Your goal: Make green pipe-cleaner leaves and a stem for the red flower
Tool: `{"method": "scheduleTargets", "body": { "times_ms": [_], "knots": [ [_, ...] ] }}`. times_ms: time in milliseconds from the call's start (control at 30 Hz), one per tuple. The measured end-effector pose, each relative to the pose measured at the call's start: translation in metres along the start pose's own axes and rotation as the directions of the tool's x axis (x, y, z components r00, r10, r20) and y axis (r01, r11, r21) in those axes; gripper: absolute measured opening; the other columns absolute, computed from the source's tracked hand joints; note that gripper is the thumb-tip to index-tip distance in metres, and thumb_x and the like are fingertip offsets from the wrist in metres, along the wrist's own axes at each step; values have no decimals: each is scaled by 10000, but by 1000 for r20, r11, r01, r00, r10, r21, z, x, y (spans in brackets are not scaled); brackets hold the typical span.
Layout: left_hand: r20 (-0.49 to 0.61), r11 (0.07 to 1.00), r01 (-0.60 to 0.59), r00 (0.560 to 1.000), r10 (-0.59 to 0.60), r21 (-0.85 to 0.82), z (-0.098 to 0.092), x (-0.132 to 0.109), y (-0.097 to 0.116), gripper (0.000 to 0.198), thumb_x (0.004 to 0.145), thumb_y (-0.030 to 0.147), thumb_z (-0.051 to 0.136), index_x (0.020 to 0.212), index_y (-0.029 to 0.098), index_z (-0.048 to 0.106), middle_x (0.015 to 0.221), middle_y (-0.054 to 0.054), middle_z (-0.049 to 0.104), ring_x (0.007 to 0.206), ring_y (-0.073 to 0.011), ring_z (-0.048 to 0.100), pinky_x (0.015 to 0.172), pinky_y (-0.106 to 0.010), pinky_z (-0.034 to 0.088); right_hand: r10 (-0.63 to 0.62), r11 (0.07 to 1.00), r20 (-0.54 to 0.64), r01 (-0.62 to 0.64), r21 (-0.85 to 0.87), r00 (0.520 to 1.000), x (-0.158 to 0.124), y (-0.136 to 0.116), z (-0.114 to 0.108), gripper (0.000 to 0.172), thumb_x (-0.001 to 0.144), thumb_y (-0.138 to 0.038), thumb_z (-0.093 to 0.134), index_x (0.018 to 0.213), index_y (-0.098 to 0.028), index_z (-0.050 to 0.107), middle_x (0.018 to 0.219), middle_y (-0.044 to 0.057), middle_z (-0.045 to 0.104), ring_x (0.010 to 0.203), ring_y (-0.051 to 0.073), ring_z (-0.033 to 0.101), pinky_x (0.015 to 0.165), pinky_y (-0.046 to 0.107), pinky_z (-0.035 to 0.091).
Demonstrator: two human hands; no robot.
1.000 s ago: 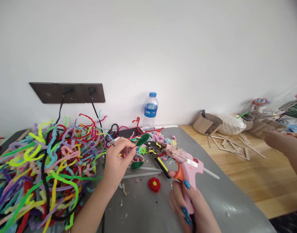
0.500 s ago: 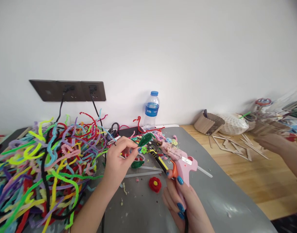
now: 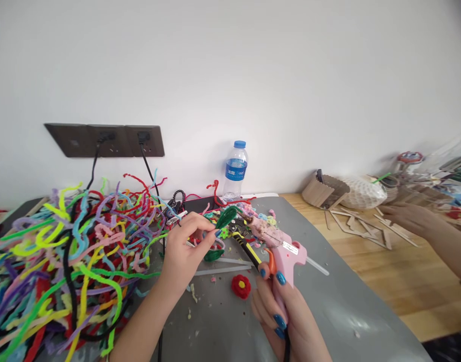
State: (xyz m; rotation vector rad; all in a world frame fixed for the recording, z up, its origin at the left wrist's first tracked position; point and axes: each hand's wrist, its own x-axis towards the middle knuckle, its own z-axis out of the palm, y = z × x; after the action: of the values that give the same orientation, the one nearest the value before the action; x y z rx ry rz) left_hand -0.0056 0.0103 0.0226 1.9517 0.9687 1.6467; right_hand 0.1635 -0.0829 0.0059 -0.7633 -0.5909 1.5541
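Observation:
My left hand [image 3: 188,244] pinches a dark green pipe-cleaner leaf [image 3: 226,216] between thumb and finger, its tip pointing up and right. In my right hand [image 3: 277,306] is a pink hot glue gun [image 3: 288,256], gripped by the handle near its orange trigger. The gun's nozzle points at the leaf from the right; whether they touch I cannot tell. A clear glue stick [image 3: 317,266] juts from its back. Below, a red pipe-cleaner flower [image 3: 241,286] with a yellow centre lies on the grey mat [image 3: 211,327]. Yellow-and-black handled pliers [image 3: 247,247] lie behind the gun.
A big tangle of coloured pipe cleaners [image 3: 83,251] covers the left side. A water bottle [image 3: 235,171] stands by the wall, below and right of the sockets [image 3: 105,141]. At right, another person's hand [image 3: 407,218] is over thin wooden strips [image 3: 360,229] near a wooden-stick container [image 3: 324,190].
My hands, the leaf and the glue gun have hardly moved. The other person's hand has shifted left towards the wooden strips.

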Motion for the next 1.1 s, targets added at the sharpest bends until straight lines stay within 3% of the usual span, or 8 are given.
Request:
{"method": "scheduleTargets", "body": {
  "times_ms": [1100],
  "knots": [
    [-15, 1000, -18, 1000, 18, 7, -2, -1, -2, 145, 856, 83, 620, 776, 203, 620, 774, -6, 620, 638, -123, 559, 571, -247, 459, 38, 999, -2, -38, -7, 999, -1, -1, 3, 359, 851, -556, 710, 816, -219, 590, 478, -106, 278, 446, 57, 142, 449, 193, 222]
  ]
}}
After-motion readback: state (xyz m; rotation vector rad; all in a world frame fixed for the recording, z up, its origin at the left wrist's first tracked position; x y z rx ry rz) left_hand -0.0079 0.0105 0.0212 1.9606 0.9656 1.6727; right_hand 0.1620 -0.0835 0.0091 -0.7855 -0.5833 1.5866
